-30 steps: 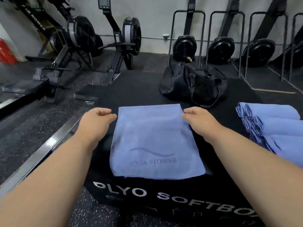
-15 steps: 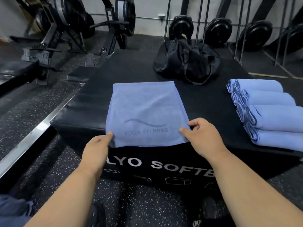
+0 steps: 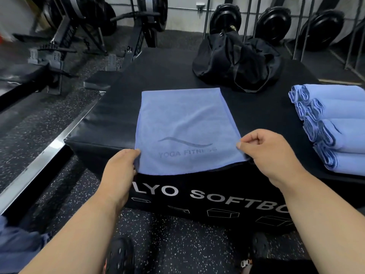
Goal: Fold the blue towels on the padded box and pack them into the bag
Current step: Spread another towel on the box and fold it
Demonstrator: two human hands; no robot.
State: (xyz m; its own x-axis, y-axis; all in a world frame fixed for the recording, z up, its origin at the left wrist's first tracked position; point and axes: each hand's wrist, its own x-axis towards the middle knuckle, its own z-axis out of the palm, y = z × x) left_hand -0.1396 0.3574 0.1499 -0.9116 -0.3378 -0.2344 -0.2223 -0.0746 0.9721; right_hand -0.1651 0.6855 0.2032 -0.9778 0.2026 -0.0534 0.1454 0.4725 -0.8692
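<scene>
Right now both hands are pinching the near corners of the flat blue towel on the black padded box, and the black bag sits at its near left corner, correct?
Not quite. The head view shows the black bag at the far side of the black padded box, beyond the flat blue towel. The left hand and right hand do pinch its near corners.

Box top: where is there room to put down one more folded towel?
On the box there is bare black padding left of the flat towel, a strip between that towel and the rolled towels, and a patch left of the bag. The right edge is crowded with rolls. Both hands pinch the flat towel's near corners.
</scene>
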